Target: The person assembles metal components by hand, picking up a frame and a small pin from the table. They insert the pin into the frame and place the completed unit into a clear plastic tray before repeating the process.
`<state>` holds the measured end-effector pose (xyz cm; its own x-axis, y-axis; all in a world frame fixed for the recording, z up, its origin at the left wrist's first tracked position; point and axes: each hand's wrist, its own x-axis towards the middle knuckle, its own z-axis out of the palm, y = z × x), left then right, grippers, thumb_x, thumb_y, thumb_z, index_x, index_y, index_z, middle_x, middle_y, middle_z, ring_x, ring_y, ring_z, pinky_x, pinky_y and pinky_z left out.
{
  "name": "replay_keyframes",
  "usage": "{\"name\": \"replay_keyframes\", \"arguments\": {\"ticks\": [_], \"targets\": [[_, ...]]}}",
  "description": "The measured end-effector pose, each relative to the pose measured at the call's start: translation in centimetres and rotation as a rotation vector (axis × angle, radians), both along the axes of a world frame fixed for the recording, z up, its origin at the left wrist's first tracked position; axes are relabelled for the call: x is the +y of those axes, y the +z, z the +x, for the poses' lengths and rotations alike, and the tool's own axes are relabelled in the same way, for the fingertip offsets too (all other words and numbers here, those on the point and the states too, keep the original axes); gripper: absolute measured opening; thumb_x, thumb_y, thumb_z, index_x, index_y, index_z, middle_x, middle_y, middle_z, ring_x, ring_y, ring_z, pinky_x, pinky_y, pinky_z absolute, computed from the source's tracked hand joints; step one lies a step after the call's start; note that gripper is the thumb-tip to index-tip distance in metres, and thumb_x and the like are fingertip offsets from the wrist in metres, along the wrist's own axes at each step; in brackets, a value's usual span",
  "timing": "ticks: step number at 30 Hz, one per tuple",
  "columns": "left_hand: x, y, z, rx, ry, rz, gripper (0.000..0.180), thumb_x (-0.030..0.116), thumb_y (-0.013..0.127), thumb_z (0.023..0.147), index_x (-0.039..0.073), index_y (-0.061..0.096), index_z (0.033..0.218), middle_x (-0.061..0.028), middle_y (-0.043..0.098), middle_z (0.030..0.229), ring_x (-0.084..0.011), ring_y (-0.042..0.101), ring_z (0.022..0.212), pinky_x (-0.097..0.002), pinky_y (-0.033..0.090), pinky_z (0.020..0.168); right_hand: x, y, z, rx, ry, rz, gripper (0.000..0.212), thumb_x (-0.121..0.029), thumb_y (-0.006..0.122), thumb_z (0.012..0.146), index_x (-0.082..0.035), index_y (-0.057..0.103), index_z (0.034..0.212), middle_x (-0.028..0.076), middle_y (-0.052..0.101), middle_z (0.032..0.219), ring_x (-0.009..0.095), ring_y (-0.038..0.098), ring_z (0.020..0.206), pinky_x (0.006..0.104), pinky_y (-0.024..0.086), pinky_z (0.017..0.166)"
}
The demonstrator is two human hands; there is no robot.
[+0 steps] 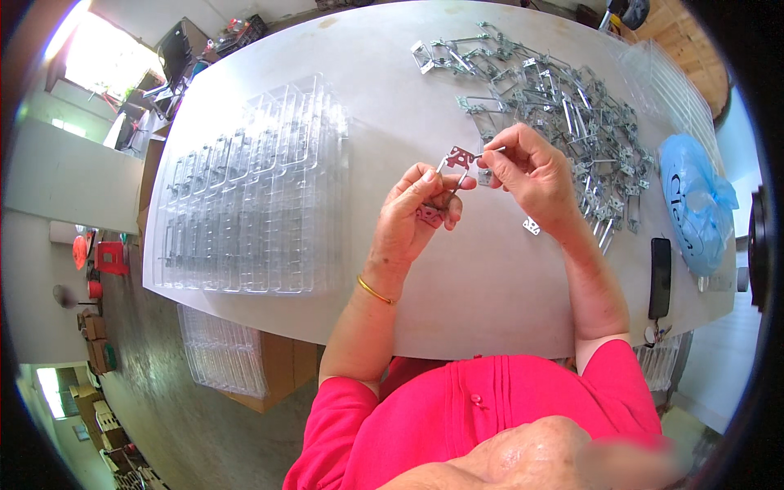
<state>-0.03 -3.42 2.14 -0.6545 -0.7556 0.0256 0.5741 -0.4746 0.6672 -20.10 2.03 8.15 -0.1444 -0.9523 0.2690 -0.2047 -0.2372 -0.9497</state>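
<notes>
The left hand (pixel 412 200) curls around a metal bracket (pixel 460 157), apparently steadying it beside the thin rod (pixel 501 149) pinched in the right hand (pixel 535 175).

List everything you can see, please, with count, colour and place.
Table: one, pale, centre
Metal parts: many, silvery, table's right
Tray stack: one, transparent, table's left
Bag: one, blue, right edge
Phone: one, black, near bag
Right trays: several, transparent, beyond bag
Lower trays: several, transparent, below table
Cardboard box: one, brown, below table
Stool: one, red, left
Screen: one, black, upper left
Metal frame: one, reddish-silver, over table
Rod: one, dark, by frame
Left hand: one, bare, gripping frame
Right hand: one, bare, gripping rod
</notes>
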Motion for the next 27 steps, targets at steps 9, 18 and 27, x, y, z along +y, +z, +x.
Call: {"name": "replay_keyframes", "arguments": {"ticks": [9,18,27], "targets": [[0.2,-0.1,0.0,0.047,0.02,-0.017,0.016,0.018,0.049,0.109,0.01,0.055,0.096,-0.0258,0.069,0.118,-0.0192,0.054,0.063,-0.0272,0.043,0.056,-0.4,-1.4,0.6,0.547,-0.142,-0.371,0.008,-0.004,0.072,0.093,-0.006,0.064,0.095,0.009,0.068,0.079,0.023,0.068,0.067,0.0321,0.053,0.059],[1.1,1.0,-0.3,-0.236,0.134,-0.228,0.016,0.02,0.059,0.106,0.005,0.064,0.103,-0.0075,0.07,0.098,-0.0096,0.06,0.074,-0.0234,0.045,0.061,-0.5,-2.5,0.8,0.407,-0.091,-0.104,0.014,-0.013,0.063,0.102,-0.005,0.071,0.111,0.006,0.072,0.087,0.018,0.065,0.072,0.0316,0.051,0.063],[0.7,0.7,0.5,-0.281,0.05,-0.252,0.015,0.019,0.061,0.104,0.006,0.062,0.096,-0.0129,0.072,0.117,-0.0125,0.062,0.079,-0.0257,0.045,0.062,-0.7,-0.2,-1.4,-0.247,0.234,0.401,0.023,-0.022,0.065,0.101,-0.006,0.075,0.114,-0.001,0.07,0.091,0.005,0.054,0.072,0.0235,0.045,0.068]]}}
